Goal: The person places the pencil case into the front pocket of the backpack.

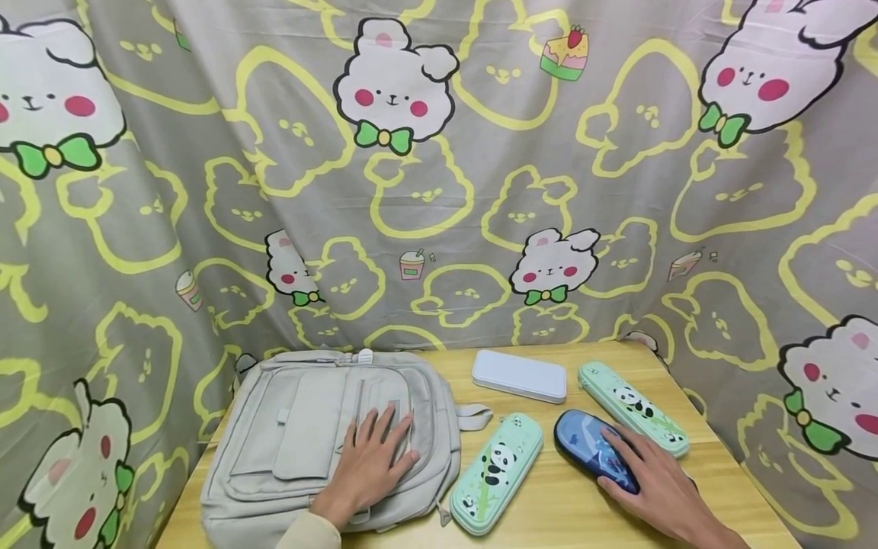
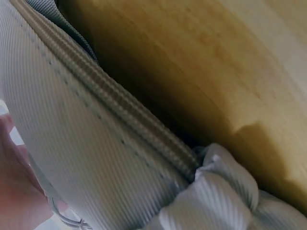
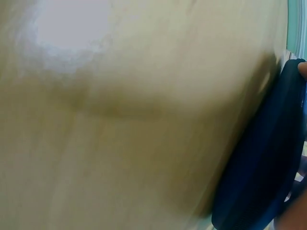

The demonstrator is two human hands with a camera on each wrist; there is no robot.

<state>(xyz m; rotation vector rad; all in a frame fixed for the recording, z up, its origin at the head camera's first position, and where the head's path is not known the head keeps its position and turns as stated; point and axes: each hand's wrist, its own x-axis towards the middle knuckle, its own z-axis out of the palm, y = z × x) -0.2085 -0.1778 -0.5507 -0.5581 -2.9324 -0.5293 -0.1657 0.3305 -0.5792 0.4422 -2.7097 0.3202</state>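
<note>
Backpack (image 1: 312,427) on wood-grain table (image 1: 549,511), curtain (image 1: 446,191) behind

The backpack (image 1: 302,427) is coloured light grey. Right of it, two mint-green cases (image 1: 499,473) (image 1: 634,409) are printed with black-and-white pandas, a blue case (image 1: 587,444) is patterned in paler blue, and a box (image 1: 519,376) is tinted pale lavender. Behind the backpack, grey cloth (image 1: 425,191) is printed with yellow outlines and white rabbits.

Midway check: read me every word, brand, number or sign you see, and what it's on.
No readable text in any view.
Patterned curtain: tiny marks beside a printed cup, too small to read.
Gray backpack: pale tab, no lettering discernible.
Dark-blue case: artwork, no lettering discernible.
Two mint-green panda pencil cases: no lettering discernible.
Pale-blue case: no lettering visible.
</note>
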